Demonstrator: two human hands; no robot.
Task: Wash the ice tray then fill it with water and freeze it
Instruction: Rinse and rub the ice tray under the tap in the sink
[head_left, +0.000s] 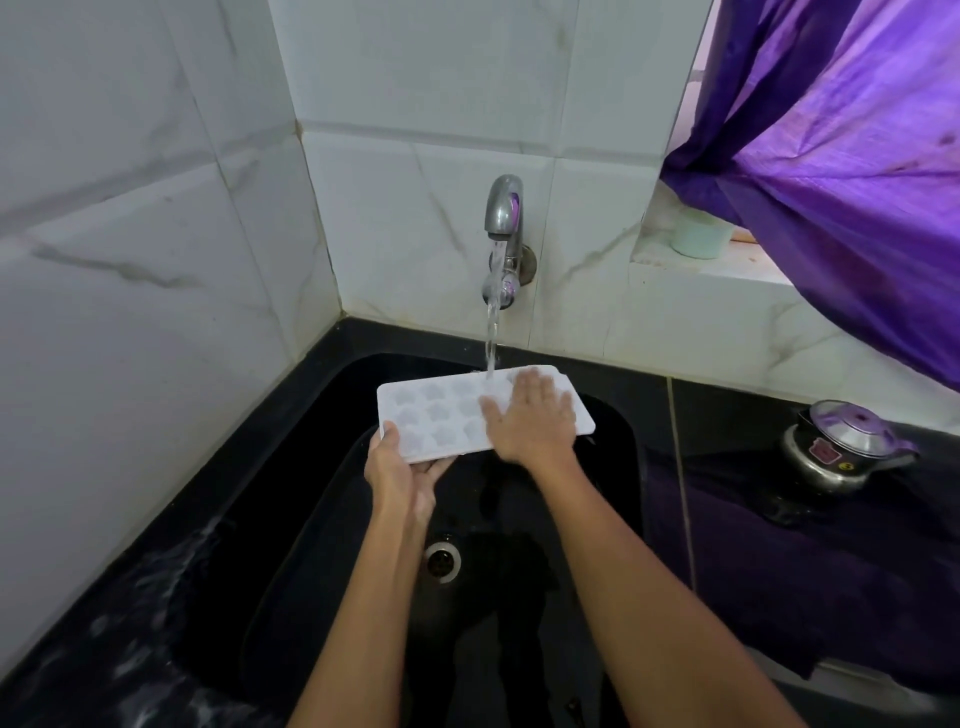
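**Ice tray under the running tap**

You have the white ice tray (441, 415) held level over the black sink (613, 467), its far edge right under the stream of water (491, 332) falling from the chrome tap (503, 218). Your left hand (402, 467) grips the tray's near left corner, thumb curled over the top rim and fingers underneath. Your right hand (532, 421) lies flat on the tray's right half, fingers straight and spread, palm pressing down on the moulds; it is holding nothing. The water strikes the tray just beside your right fingertips.

Below your arms the sink's drain (442, 558) shows in the basin floor. The dark table (753, 545) runs around the sink; on it to your right stands a steel pressure cooker (844, 452) with its lid on. A pale green cup (701, 236) sits on the window ledge, partly behind the purple curtain (857, 182). The walls behind and to your left are white marbled tile (156, 234)
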